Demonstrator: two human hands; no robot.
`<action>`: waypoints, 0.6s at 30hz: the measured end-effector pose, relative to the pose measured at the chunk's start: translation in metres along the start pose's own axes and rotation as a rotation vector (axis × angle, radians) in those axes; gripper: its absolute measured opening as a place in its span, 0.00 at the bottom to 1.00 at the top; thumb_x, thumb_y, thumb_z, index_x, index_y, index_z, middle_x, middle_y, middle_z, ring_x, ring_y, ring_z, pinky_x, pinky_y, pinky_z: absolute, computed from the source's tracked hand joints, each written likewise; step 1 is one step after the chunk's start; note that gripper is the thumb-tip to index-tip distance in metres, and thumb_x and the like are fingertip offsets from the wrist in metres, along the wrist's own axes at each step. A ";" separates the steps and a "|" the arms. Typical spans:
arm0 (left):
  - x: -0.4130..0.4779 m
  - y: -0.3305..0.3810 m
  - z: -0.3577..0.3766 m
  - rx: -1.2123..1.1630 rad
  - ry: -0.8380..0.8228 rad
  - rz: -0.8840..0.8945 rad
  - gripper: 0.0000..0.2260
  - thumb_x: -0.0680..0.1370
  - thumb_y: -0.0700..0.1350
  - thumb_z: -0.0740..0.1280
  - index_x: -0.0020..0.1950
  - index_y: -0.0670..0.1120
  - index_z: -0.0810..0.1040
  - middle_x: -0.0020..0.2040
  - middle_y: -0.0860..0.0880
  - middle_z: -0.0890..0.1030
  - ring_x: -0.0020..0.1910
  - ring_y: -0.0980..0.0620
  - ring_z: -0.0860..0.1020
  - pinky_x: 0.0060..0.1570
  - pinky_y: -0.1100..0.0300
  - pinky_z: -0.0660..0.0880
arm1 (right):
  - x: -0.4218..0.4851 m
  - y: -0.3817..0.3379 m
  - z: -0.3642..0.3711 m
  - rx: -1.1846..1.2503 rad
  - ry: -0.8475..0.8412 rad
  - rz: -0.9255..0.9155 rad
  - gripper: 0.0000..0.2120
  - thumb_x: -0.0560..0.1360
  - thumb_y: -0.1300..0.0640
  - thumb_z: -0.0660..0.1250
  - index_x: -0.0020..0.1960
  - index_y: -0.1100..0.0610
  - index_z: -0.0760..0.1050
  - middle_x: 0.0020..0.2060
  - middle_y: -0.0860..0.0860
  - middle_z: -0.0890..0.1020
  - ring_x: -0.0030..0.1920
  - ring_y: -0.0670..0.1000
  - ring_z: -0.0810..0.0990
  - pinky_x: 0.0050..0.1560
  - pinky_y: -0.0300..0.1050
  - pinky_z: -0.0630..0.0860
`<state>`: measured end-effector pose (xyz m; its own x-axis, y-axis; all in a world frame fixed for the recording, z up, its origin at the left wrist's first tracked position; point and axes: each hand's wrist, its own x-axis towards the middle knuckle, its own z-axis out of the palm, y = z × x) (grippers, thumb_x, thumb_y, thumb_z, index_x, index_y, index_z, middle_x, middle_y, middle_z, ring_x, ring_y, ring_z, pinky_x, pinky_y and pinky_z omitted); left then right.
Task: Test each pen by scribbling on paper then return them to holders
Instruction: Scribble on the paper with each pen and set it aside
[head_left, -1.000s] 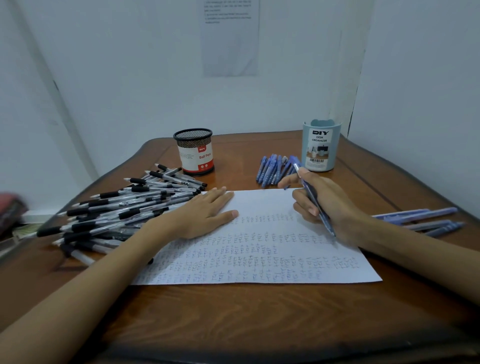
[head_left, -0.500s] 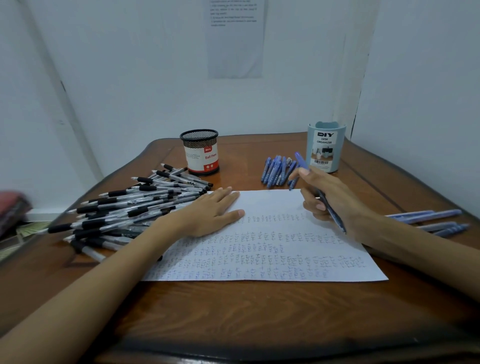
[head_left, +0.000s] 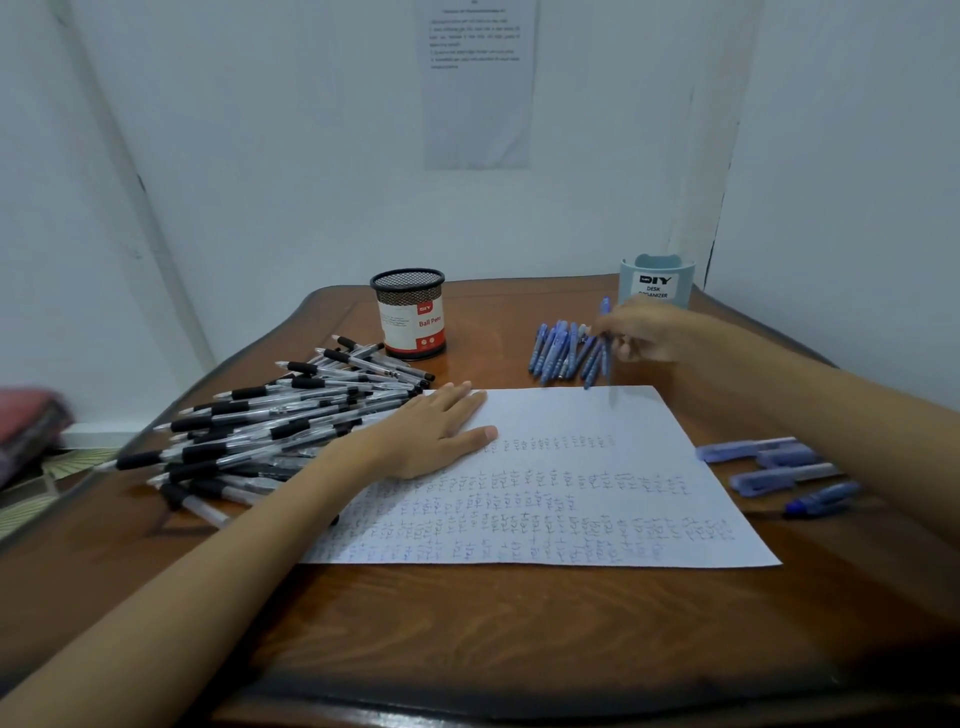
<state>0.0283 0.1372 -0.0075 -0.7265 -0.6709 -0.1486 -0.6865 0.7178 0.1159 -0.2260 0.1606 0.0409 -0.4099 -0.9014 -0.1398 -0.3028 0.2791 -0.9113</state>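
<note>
**One blue pen held over the paper's far edge**

My right hand (head_left: 649, 332) pinches a blue pen (head_left: 611, 382) almost upright, its lower end over the far edge of the paper (head_left: 571, 415), beside the loose blue pens (head_left: 556, 351). Blur hides whether it touches. My left hand (head_left: 436, 436) lies flat on the paper's left side, fingers straight and together, beside the heap of black pens (head_left: 291, 415).

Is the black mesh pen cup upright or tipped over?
Upright: the mesh cup stands on its base behind the black pens, rim facing up.
</note>
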 end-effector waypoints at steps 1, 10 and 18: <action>0.000 0.000 0.000 -0.001 -0.001 -0.002 0.29 0.80 0.59 0.47 0.77 0.50 0.44 0.78 0.50 0.44 0.76 0.53 0.43 0.72 0.57 0.42 | 0.008 -0.003 0.001 0.008 0.017 0.011 0.11 0.76 0.68 0.63 0.39 0.60 0.64 0.31 0.54 0.67 0.28 0.46 0.64 0.17 0.31 0.64; 0.002 0.000 0.000 -0.002 -0.008 0.004 0.28 0.81 0.59 0.47 0.77 0.50 0.44 0.78 0.50 0.43 0.76 0.53 0.43 0.72 0.57 0.42 | 0.010 0.003 -0.001 -0.237 0.104 -0.078 0.24 0.77 0.58 0.66 0.69 0.64 0.62 0.56 0.62 0.75 0.45 0.56 0.79 0.40 0.46 0.78; 0.004 -0.002 0.002 -0.007 -0.005 -0.002 0.29 0.80 0.60 0.47 0.77 0.50 0.44 0.78 0.51 0.44 0.76 0.53 0.44 0.72 0.57 0.42 | -0.068 0.026 -0.076 -0.784 -0.211 -0.298 0.06 0.77 0.59 0.65 0.51 0.50 0.77 0.48 0.50 0.80 0.47 0.48 0.79 0.41 0.41 0.77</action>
<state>0.0272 0.1330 -0.0099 -0.7252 -0.6712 -0.1537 -0.6880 0.7154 0.1221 -0.2712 0.2541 0.0562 -0.0739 -0.9943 -0.0773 -0.9102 0.0989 -0.4023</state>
